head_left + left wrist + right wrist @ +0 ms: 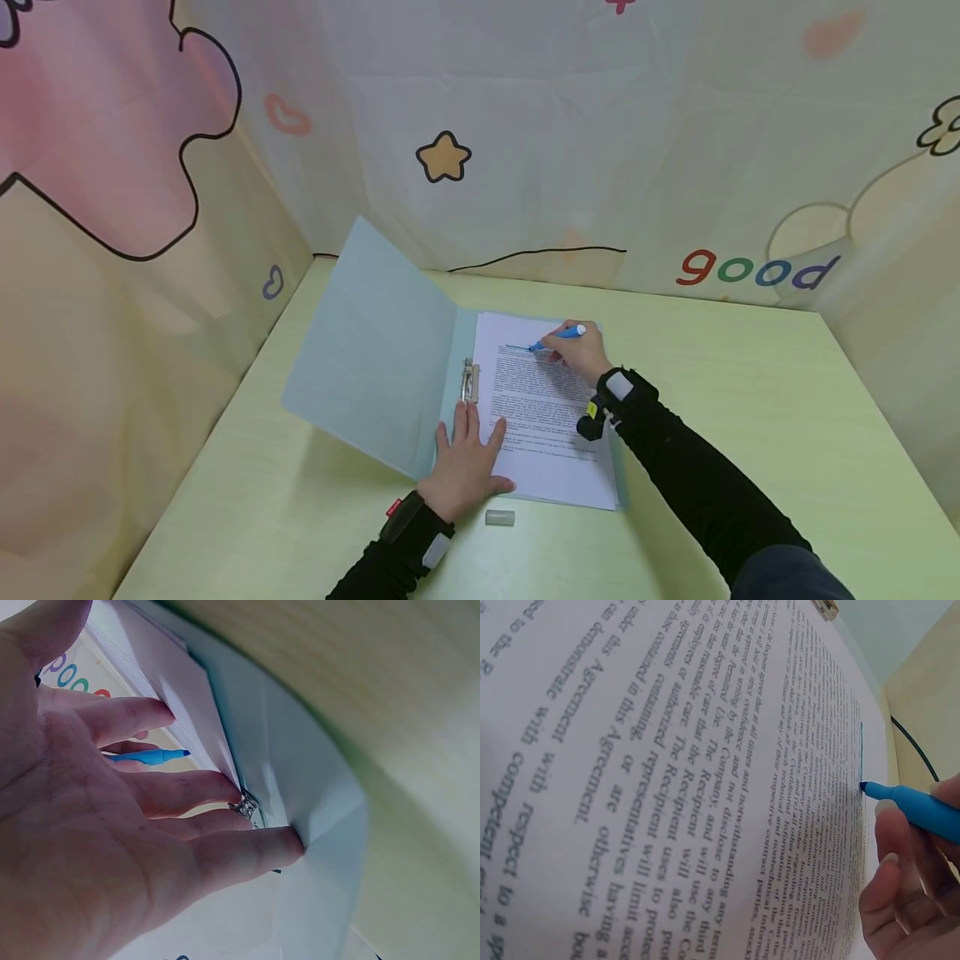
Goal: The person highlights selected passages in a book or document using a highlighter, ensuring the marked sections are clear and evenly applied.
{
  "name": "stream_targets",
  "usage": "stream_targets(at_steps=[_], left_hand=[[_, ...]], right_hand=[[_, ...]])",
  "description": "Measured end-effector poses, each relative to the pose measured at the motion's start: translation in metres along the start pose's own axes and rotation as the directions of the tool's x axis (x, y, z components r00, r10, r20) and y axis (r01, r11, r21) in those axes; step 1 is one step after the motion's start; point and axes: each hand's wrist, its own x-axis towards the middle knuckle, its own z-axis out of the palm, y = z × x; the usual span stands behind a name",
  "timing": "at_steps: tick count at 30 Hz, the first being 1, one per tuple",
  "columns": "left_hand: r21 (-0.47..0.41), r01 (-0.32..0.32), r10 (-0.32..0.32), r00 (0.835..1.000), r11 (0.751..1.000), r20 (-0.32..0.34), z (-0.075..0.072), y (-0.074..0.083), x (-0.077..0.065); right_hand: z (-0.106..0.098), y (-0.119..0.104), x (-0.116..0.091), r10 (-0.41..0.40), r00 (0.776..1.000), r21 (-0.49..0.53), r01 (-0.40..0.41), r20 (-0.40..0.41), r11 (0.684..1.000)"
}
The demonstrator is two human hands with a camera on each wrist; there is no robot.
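An open light-blue folder [375,333] lies on the table with printed sheets [551,467] on its right side. My right hand [585,350] pinches a blue highlighter [922,810], its tip touching the page near the top line. A blue stroke shows along that text in the right wrist view. My left hand [465,467] rests with spread fingers on the lower left of the sheets and the folder's spine, just below the metal clip [469,382]. In the left wrist view its fingertips touch the paper and folder.
A small grey cap-like piece [499,517] lies on the pale table [750,433] just in front of the folder. The folder's left cover stands partly raised. A printed curtain [540,167] surrounds the table at the back and sides.
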Motion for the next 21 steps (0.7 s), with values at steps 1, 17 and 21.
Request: stream_targets(at_steps=[1, 17, 21], left_hand=[[-0.001, -0.001, 0.001, 1.000, 1.000, -0.001, 0.0005, -0.0003, 0.0001], [-0.005, -0.002, 0.002, 1.000, 1.000, -0.002, 0.0034, -0.0022, 0.0016], [-0.006, 0.000, 0.000, 1.000, 1.000, 0.002, 0.0027, -0.0018, 0.0015]], right_hand=[[-0.0003, 0.0004, 0.0000, -0.002, 1.000, -0.001, 0.002, 0.001, 1.000], [-0.0048, 0.0042, 0.0010, 0.030, 0.999, -0.031, -0.030, -0.014, 0.999], [-0.0066, 0.0051, 0.0003, 0.022, 1.000, -0.032, -0.022, -0.007, 0.999]])
